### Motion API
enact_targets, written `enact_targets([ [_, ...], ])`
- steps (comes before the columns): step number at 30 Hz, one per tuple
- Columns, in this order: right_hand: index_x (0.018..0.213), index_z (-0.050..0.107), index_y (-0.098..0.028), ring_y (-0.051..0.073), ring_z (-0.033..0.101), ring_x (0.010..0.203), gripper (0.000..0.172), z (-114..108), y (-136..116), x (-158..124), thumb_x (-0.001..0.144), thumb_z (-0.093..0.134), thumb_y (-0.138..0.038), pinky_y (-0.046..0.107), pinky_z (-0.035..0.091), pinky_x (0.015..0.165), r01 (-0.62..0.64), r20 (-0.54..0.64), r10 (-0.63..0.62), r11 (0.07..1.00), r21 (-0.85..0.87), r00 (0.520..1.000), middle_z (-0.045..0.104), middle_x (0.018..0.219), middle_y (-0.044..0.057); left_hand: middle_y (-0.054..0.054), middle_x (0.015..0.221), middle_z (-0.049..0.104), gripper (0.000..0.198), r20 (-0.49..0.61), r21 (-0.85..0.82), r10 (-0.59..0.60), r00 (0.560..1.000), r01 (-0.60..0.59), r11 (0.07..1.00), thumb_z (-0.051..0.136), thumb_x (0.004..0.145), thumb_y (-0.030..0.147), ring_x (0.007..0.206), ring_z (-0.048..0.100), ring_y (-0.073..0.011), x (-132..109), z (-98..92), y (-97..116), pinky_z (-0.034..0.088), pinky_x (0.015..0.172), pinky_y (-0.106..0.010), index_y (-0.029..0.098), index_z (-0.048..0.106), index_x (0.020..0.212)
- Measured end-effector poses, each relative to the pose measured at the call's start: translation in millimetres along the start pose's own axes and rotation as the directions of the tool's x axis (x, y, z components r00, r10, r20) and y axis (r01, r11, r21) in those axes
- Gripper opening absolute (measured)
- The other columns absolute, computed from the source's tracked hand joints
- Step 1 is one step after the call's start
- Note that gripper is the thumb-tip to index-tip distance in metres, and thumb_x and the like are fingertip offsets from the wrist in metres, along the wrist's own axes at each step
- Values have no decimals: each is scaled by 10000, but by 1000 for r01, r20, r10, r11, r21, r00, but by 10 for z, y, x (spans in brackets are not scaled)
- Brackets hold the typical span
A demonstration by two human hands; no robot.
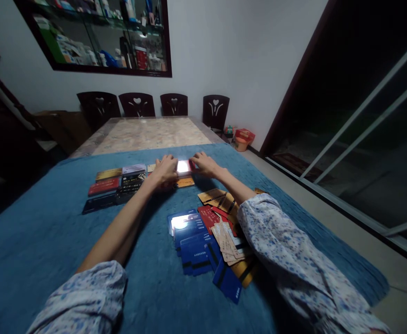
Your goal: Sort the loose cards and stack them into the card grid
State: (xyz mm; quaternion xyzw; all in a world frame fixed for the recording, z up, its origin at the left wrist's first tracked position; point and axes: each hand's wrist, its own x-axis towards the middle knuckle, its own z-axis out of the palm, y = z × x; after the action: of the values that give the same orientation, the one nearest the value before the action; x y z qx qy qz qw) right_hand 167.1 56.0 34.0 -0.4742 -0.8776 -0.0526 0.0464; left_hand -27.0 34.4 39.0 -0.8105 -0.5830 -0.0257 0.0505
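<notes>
My left hand (167, 169) and my right hand (204, 164) reach to the far side of the blue cloth, fingers curled at the two ends of a shiny red card (184, 167). Strong glare whitens most of its face. Just below it lies an orange card (185, 183). Left of my left hand are stacked rows of cards: gold (108, 174), silver (134, 170), red (103, 186), black (130, 180) and dark blue (100, 202). My left hand and forearm hide part of these rows. Closer to me, blue cards (194, 250) lie fanned out.
Beside the blue cards, a loose heap holds red cards (208, 219), beige cards (227, 241) and gold cards (226, 202), partly under my right forearm. A blue cloth (147, 292) covers the table's near part. Several dark chairs (137, 104) stand at the far end.
</notes>
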Motion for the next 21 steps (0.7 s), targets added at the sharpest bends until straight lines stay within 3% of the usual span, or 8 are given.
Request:
enact_targets([
  [15, 1386, 627, -193, 306, 492, 1240, 420, 187, -34, 265, 973, 587, -263, 362, 446, 933, 28, 23, -29, 998, 51, 999, 580, 1387, 160, -182, 1388, 578, 383, 54, -59, -77, 996, 80, 995, 561, 898, 236, 1319, 485, -367, 60, 99, -161, 461, 1056, -571, 188, 647, 1268],
  [21, 1408, 617, -194, 290, 510, 1236, 471, 284, 13, 334, 944, 628, -276, 343, 444, 955, 31, 36, -34, 997, 72, 999, 584, 1403, 148, -171, 1348, 625, 367, 59, -83, -85, 995, 89, 993, 573, 874, 228, 1311, 515, -374, 93, 163, -182, 478, 1035, -546, 202, 680, 1224],
])
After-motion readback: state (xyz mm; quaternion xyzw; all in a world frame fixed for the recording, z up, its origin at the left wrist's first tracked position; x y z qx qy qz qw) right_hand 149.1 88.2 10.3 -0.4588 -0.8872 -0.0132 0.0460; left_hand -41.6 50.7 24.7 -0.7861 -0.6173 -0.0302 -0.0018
